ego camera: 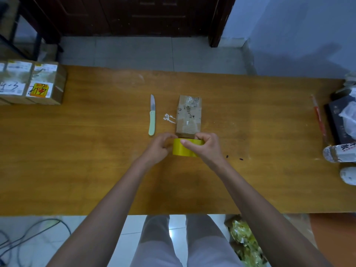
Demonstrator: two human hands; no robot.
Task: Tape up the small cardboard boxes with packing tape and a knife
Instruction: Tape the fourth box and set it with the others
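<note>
Looks like a spare room at home turned into a little parcel-packing corner, not a real warehouse. Long wooden surface sitting on pale floor tiles, dark wood door behind it, plain bluish wall at the right. Taped, labelled cardboard boxes are stacked at the surface's far left corner, and household clutter, including a water bottle, is at its right edge. Cables trail on the floor, and a bag of yellow packaging sits under the near edge.
</note>
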